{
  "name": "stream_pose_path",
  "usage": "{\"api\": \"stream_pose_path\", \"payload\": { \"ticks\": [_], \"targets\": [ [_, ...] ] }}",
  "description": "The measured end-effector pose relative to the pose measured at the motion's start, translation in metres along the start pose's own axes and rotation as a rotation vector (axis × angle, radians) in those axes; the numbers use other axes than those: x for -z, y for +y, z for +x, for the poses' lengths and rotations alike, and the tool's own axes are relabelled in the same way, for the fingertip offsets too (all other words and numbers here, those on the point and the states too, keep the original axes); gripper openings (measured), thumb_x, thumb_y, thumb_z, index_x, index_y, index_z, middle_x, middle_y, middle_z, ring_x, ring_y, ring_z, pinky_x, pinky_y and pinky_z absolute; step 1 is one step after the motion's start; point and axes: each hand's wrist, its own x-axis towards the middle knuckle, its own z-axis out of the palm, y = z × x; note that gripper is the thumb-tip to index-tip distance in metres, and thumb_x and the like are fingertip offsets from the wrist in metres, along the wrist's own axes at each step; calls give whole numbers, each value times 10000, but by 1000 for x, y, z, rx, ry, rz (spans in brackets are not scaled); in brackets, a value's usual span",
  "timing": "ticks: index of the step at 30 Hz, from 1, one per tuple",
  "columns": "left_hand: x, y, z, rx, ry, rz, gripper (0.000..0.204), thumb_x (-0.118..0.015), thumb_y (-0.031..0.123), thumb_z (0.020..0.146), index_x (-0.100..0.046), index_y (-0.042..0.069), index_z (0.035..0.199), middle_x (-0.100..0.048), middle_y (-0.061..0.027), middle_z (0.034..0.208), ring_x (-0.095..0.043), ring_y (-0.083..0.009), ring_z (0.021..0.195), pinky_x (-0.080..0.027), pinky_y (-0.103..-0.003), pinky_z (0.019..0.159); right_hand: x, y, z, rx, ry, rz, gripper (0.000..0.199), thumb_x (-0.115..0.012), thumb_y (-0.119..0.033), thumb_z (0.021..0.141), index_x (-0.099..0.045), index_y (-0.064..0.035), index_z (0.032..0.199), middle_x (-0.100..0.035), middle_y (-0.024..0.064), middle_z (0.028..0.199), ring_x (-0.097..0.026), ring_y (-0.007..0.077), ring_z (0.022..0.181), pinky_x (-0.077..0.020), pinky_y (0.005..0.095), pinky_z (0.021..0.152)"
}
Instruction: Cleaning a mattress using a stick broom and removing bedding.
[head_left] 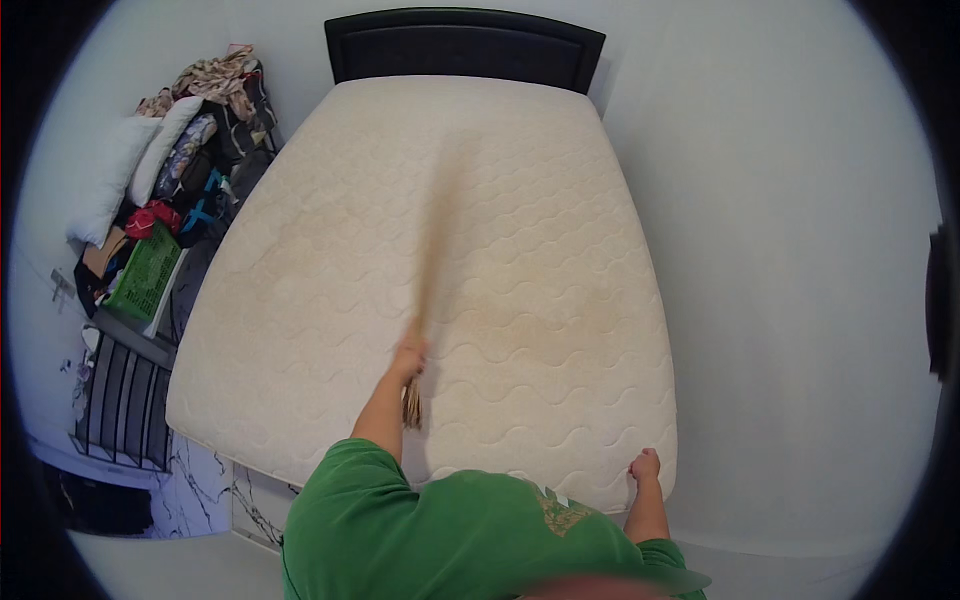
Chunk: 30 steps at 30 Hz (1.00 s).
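1. The left hand [408, 357] reaches out over the big bare mattress [330, 290]. Its fingers are curled tight around the handle of a broom [440, 240].
2. The broom is blurry. Its long bristles fan out past the fingertips, up toward the far end of the bed. A short bit of the handle sticks out behind the fingers, back toward the person.
3. The mattress lies under the left fingers and all around them. It is cream with wavy stitched lines. Some darker yellow patches show just to the right of the left fingers.
4. The right hand [645, 466] rests on the near right corner of the mattress. Its fingers look folded in on the edge, but the hand is small in the picture, so I cannot tell for sure.
5. A dark headboard [465, 45] stands far beyond the left fingers, at the top of the bed.
6. Well off to the left of the left fingers is a pile of clothes and pillows [160, 180], with a green box [145, 275] in it.
7. The person wears a green shirt [450, 535].
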Motion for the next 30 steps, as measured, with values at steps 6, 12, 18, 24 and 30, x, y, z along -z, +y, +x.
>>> {"api": "stream_pose_path", "payload": {
  "ticks": [6, 12, 18, 24, 30],
  "targets": [
    [12, -150, 61, 173, -216, 422, 102, -436, 126, 731, -495, 73, 794, -503, -36, 602, -435, -152, 425, -366, -307, 395, 26, -116, -94, -299, -260, 325, 388, -345, -13, 722, -351, -32, 1110, -496, 92, 563, -483, 177, 407, -380, 289, 345],
    [-73, -6, -25, -87, -775, 543, 499, -517, 171, 752, -326, 226, 1210, -464, -29, 594, -410, -120, 462, -343, -250, 403, 29, -81, -61, -204, -310, 149, 344, -370, -46, 743, -376, -48, 1088, -507, 95, 574, -511, 200, 444, -423, 329, 379],
    [-6, -54, 34, -97, 383, -291, 156, -436, 184, 805, -444, 81, 688, -415, -4, 529, -355, -115, 353, -331, -253, 344, 31, -96, -87, -199, -147, 63, 316, -395, -38, 727, -466, -12, 1035, -570, 142, 686, -559, 204, 491, -429, 301, 424],
    [-106, -50, -52, -392, -996, 833, 658, -526, 171, 732, -176, 196, 1288, -499, -200, 1027, -498, -240, 873, -396, -338, 759, 26, -78, -84, -260, -427, 119, 237, -363, -73, 765, -465, -38, 976, -534, 86, 582, -511, 175, 426, -397, 303, 374],
    [-95, -23, -32, -192, -431, 505, 392, -464, 194, 793, -374, 126, 1168, -490, -42, 726, -395, -87, 447, -362, -238, 402, 47, -21, -50, 134, 2, -65, 215, -398, -80, 762, -518, -6, 924, -553, 108, 620, -532, 180, 474, -436, 293, 462]
  ]
}}
